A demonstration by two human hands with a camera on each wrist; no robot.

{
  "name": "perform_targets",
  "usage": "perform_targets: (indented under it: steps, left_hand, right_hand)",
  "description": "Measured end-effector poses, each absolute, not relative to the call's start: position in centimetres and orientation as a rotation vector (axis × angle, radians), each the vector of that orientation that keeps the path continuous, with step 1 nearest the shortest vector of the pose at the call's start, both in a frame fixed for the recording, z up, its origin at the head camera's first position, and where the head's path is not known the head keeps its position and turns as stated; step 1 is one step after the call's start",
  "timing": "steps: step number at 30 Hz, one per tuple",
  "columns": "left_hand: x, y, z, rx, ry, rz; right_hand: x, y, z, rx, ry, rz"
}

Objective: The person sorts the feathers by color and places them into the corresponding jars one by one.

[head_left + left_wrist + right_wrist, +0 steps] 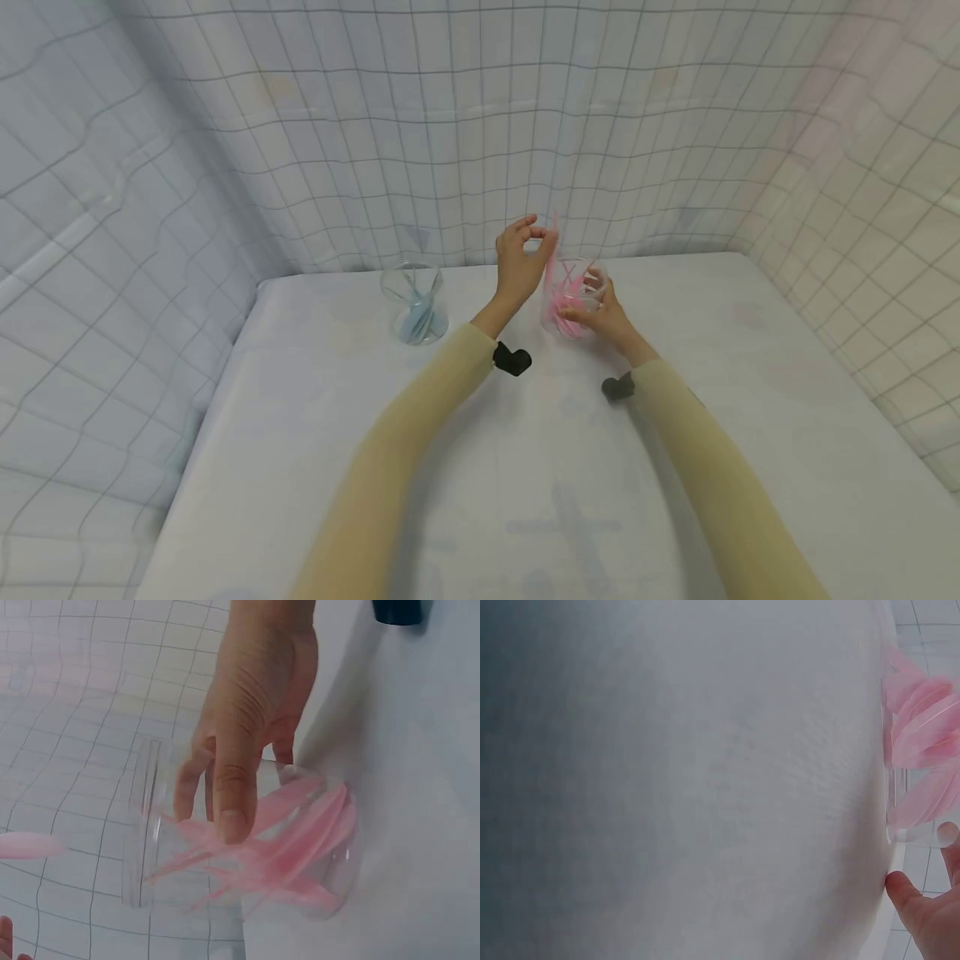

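My left hand [521, 262] is raised just above and left of a clear jar [546, 321], pinching a pink feather [555, 222] between thumb and forefinger. In the left wrist view that feather [30, 845] hangs apart from the jar's mouth, and only the left fingertips [6, 941] show. Around the jar's right side, my right hand [613, 322] holds it on the table, thumb [234, 791] in front. Several pink feathers [300, 847] lean inside the jar. The right wrist view catches pink feathers [930, 724] and part of the right hand [934, 919] at its right edge.
A second clear jar [395, 287] with blue feathers [420, 321] stands to the left on the white table [322, 417]. Grid-patterned curtains [360, 150] close off the back and both sides. Dark camera mounts [512, 359] sit at the wrists.
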State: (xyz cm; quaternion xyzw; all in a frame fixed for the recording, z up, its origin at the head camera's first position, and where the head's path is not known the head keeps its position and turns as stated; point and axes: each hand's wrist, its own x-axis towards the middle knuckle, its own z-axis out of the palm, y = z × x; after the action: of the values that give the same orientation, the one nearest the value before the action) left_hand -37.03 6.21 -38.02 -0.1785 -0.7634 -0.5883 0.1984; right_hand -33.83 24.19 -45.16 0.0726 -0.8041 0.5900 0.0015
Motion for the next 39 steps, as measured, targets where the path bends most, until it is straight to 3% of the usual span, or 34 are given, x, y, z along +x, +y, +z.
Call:
perform_targets:
  steps: [15,29,39]
  left_hand:
    - [-39.4,10.7,-38.7,0.035,-1.959,-2.002]
    - [-39.1,9.2,-42.5,-0.055,-2.107,-1.921]
    - [-38.4,6.9,-44.1,-0.115,-2.11,-1.918]
  right_hand:
    - [-35.2,24.7,-47.8,0.215,-2.473,1.832]
    - [-33.6,24.0,-44.8,0.221,-2.516,1.83]
    - [-35.4,24.9,-47.6,0.204,-2.516,1.779]
